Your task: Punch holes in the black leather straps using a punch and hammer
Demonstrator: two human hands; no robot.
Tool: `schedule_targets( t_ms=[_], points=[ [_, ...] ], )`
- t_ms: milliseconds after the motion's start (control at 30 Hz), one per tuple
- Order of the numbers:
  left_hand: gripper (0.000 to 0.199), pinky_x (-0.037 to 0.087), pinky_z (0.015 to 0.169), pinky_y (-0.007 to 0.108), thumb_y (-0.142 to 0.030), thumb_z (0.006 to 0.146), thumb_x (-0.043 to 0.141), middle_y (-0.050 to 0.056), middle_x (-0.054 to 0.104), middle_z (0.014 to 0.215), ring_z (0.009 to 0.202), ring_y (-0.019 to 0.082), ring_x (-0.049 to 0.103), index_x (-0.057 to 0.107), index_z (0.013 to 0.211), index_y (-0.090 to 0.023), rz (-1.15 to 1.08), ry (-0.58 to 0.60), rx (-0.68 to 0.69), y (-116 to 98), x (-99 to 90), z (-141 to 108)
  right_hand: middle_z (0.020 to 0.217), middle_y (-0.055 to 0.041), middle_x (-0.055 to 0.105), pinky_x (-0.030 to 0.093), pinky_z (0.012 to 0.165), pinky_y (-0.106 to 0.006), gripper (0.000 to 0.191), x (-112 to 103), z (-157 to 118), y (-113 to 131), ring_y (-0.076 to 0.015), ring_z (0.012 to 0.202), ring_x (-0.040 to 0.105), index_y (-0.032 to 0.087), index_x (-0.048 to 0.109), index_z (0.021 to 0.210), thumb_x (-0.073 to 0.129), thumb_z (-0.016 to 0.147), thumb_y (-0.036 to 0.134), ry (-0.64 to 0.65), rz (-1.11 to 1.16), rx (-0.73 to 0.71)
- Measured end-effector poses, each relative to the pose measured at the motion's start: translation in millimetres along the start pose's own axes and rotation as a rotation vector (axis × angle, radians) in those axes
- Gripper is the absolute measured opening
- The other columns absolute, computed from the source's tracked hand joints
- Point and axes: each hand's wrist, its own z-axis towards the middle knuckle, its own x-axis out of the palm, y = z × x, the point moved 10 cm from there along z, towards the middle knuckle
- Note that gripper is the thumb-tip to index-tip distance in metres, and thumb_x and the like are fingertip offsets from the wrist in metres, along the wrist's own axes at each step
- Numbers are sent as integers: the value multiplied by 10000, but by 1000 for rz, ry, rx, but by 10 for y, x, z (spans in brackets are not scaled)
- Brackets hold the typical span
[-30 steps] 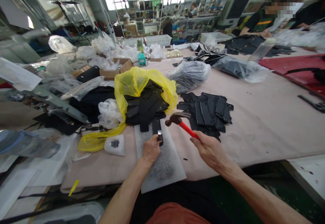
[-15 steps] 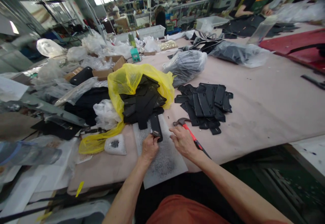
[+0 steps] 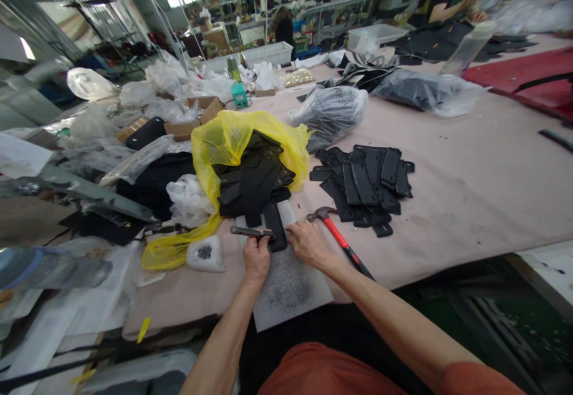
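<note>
My left hand (image 3: 256, 259) is closed around a metal rod like a hole punch (image 3: 251, 232), which lies nearly level and points left. Beside its fingertips, a flat black strip (image 3: 275, 228) rests on a worn white board (image 3: 286, 287). My right hand (image 3: 311, 243) is at the strip's right side, fingers stretched out and nothing visible in them; whether they touch the strip I cannot tell. Just right of that hand lies a claw hammer (image 3: 338, 234) with a red and black handle. More black pieces (image 3: 257, 186) spill from a yellow plastic bag (image 3: 215, 138) onto the board's far end.
A pile of black strips (image 3: 364, 183) lies beyond the hammer. Left of the board sits a small white bag of dark bits (image 3: 205, 255). Clear-wrapped bundles (image 3: 333, 111) stand behind. A co-worker's arms (image 3: 452, 10) are at the far right of the table (image 3: 474, 186).
The metal rod has swung from pointing toward the strip to lying level, pointing left, as my left hand shifted slightly left. My right hand has moved left to the strip's edge.
</note>
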Motion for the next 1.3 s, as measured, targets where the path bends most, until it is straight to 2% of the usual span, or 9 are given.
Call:
schedule_targets(
  t_ms=[167,367,600,800,1000,1100,1300],
  points=[
    [204,539,823,333,-285,862,538,64,731,918,895,213,683,694,942,-180,2,18,-19,106,-103,-64,995,-93,646,351,811,-327,233,-5,43,79,-230,969,555,204,681,1043,617,851,319,-17,6,7],
    [215,538,808,332,-299,875,529,60,727,909,877,207,680,687,955,-178,-16,8,-67,202,-120,-46,973,-63,633,336,794,-337,179,175,-38,322,-217,940,549,231,688,991,627,834,294,20,45,-14],
    [191,525,868,341,-260,878,526,64,726,945,925,205,675,679,956,-176,-56,29,-52,174,-82,-64,963,-69,637,308,792,-345,141,323,-67,418,-228,951,527,214,683,943,602,829,229,0,36,27],
    [180,527,873,340,-237,872,527,61,727,957,939,207,676,678,956,-187,-36,28,-54,194,-75,-71,865,-57,642,298,752,-335,130,375,-5,403,-210,884,532,190,644,786,525,829,160,-13,65,36],
    [187,535,830,349,-236,867,523,81,729,927,902,226,684,675,954,-169,26,32,-61,229,-38,-61,784,-25,610,336,706,-289,137,295,-67,267,-163,758,528,183,579,786,454,839,159,-40,311,-27],
    [178,533,835,346,-211,856,523,81,726,918,895,222,682,673,939,-167,41,49,-44,197,-16,-66,811,-40,612,323,732,-310,138,246,-150,255,-184,802,521,186,571,795,450,847,146,-77,239,-59],
    [179,526,882,334,-186,857,511,54,725,946,930,197,674,669,943,-191,-11,113,47,71,24,-117,875,-61,613,300,760,-328,146,281,-171,208,-202,864,502,182,580,838,451,866,120,-90,77,0]
  ],
)
